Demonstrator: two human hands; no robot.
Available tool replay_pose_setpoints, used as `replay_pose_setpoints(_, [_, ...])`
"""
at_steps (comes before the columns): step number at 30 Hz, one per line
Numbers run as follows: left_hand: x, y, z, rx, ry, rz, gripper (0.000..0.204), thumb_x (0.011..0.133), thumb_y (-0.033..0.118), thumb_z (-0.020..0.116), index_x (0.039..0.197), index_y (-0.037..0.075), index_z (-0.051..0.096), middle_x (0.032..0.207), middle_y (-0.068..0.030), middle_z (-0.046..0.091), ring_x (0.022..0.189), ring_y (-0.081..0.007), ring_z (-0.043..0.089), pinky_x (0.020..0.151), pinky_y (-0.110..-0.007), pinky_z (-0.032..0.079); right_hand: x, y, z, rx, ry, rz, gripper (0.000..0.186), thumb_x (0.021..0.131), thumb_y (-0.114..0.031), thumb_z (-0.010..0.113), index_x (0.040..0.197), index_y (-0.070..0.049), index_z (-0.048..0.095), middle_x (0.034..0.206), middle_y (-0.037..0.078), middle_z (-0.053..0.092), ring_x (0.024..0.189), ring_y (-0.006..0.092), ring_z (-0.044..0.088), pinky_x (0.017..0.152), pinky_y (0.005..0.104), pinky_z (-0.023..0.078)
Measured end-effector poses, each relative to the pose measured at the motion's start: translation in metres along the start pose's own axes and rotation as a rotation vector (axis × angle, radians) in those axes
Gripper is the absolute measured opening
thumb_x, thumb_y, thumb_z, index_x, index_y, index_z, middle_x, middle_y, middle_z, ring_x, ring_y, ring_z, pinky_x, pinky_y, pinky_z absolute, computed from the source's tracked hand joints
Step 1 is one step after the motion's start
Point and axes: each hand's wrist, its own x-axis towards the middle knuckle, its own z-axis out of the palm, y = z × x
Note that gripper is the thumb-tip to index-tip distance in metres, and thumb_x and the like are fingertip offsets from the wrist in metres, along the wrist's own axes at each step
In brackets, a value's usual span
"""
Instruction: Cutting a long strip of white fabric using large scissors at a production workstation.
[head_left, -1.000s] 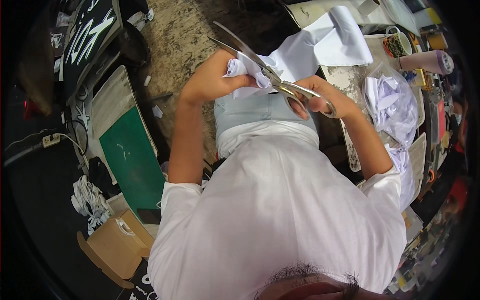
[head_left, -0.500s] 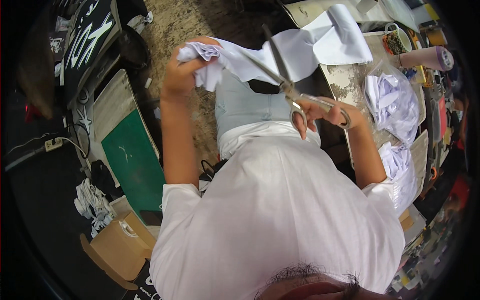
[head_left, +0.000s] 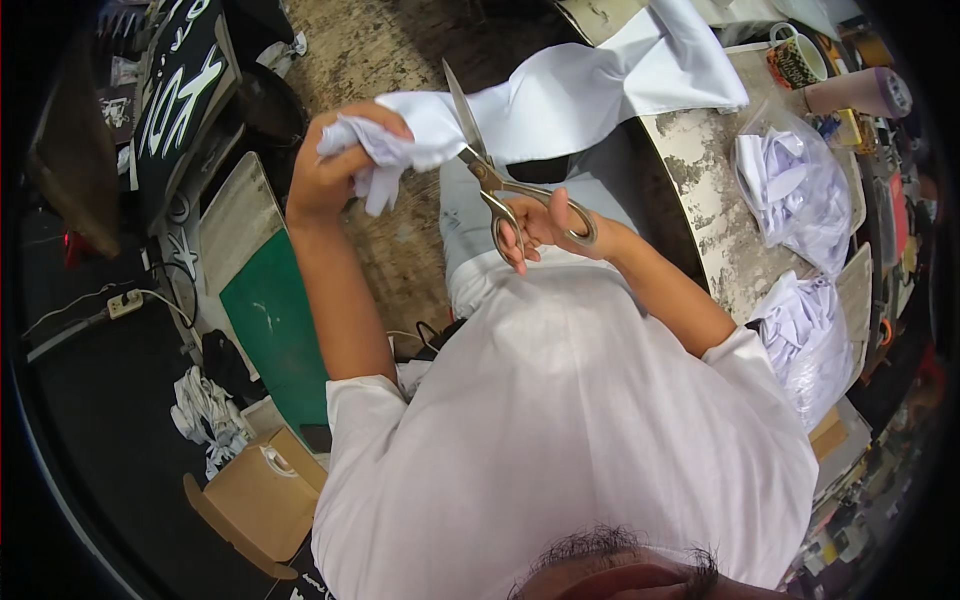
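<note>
Bunched white fabric is gripped in my left hand [head_left: 335,165], its loose folds hanging past the fingers. From there a long white cloth strip [head_left: 565,105] stretches right, its far end lying over the worn table. My right hand [head_left: 550,228] holds large metal scissors [head_left: 487,178], thumb and fingers through the loops. One blade points up in front of the strip, close to my left hand. The other blade is mostly hidden by the cloth, so I cannot tell how far the blades are apart.
On the worn table [head_left: 690,175] at right are a clear bag of white cloth pieces [head_left: 790,190], another filled bag [head_left: 800,340], a patterned mug [head_left: 795,58] and a pale tumbler [head_left: 855,92]. At left stand a green-topped board [head_left: 280,320] and an open cardboard box [head_left: 255,495].
My right hand has carried the scissors leftward to the cloth beside my left hand. My left hand has shifted slightly left and down with the bunched fabric.
</note>
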Motion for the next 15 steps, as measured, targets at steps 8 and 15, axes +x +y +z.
replay_pose_setpoints(8, [-0.033,-0.044,-0.002,-0.165,0.123,-0.048,0.027,0.077,0.000,0.055,0.100,-0.007,0.067,0.095,-0.0130,0.068,0.073,-0.0168,0.066,0.063,-0.028,0.053,-0.001,-0.042,-0.001,-0.312,0.212,0.006,0.088,0.074,-0.090,0.045,0.095,-0.005,0.053,0.083,0.002,0.054,0.072,0.0107,0.057,0.062,0.0256,0.041])
replay_pose_setpoints(15, [-0.025,-0.080,0.022,-0.427,0.474,-0.104,0.041,0.091,0.011,0.060,0.129,-0.006,0.055,0.110,-0.0116,0.064,0.096,-0.0171,0.062,0.086,-0.032,0.050,-0.016,-0.059,0.000,-0.321,0.345,-0.077,0.077,0.076,-0.079,0.061,0.087,-0.003,0.053,0.079,0.001,0.049,0.072,0.0108,0.051,0.065,0.0267,0.046])
